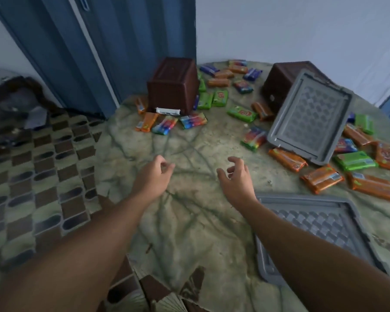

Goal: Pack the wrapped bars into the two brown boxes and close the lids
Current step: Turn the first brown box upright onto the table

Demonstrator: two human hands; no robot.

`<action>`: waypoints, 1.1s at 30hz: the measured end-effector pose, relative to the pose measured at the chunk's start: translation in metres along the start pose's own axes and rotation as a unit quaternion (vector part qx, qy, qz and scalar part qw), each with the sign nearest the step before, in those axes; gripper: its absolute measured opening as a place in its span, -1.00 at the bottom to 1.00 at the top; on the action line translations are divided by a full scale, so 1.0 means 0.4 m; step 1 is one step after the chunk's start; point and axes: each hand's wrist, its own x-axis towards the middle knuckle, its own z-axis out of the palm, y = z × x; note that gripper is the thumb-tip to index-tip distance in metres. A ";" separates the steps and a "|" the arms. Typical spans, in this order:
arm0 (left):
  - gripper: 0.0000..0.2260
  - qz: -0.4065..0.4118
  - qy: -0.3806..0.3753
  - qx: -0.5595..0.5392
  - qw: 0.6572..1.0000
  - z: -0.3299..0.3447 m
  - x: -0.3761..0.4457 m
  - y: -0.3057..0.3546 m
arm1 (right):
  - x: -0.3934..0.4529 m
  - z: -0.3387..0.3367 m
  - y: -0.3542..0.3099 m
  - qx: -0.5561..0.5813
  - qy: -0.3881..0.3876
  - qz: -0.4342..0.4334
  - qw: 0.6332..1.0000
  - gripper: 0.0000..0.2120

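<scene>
Two brown boxes stand on a green patterned mat. The left brown box (172,86) is turned bottom-up at the back. The right brown box (286,84) lies tipped, and a grey lid (311,118) leans against it. A second grey lid (311,235) lies flat at the near right. Several wrapped bars in orange (322,179), green (241,113) and multicolour (193,120) are scattered around both boxes. My left hand (155,174) and my right hand (236,176) hover over the mat's middle, fingers loosely curled, holding nothing.
A blue folding door (95,48) stands behind the left box. A checked brown rug (43,167) covers the floor to the left, with a dark heap (14,102) at the far left. A pale wall runs along the back.
</scene>
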 end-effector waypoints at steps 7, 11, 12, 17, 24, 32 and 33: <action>-0.76 0.052 -0.056 0.064 0.995 -0.215 0.207 -0.144 | 0.084 0.252 -0.209 0.094 0.057 0.090 0.990 -0.56; -0.79 0.074 -0.069 0.063 0.993 -0.260 0.297 -0.159 | 0.125 0.302 -0.268 0.119 0.065 0.109 0.985 -0.57; -0.79 0.080 -0.074 0.062 0.992 -0.266 0.322 -0.160 | 0.140 0.316 -0.279 0.124 0.068 0.111 0.984 -0.58; -0.78 0.087 -0.068 0.077 0.991 -0.271 0.401 -0.144 | 0.209 0.361 -0.311 0.150 0.053 0.123 0.980 -0.57; -0.73 0.088 -0.039 0.082 0.992 -0.275 0.532 -0.124 | 0.318 0.418 -0.356 0.188 0.045 0.167 0.967 -0.59; -0.72 0.150 -0.053 0.059 0.986 -0.332 0.777 -0.177 | 0.472 0.517 -0.444 0.244 0.099 0.207 0.942 -0.63; -0.68 0.166 -0.061 0.053 0.983 -0.344 0.818 -0.184 | 0.490 0.533 -0.464 0.259 0.113 0.210 0.936 -0.66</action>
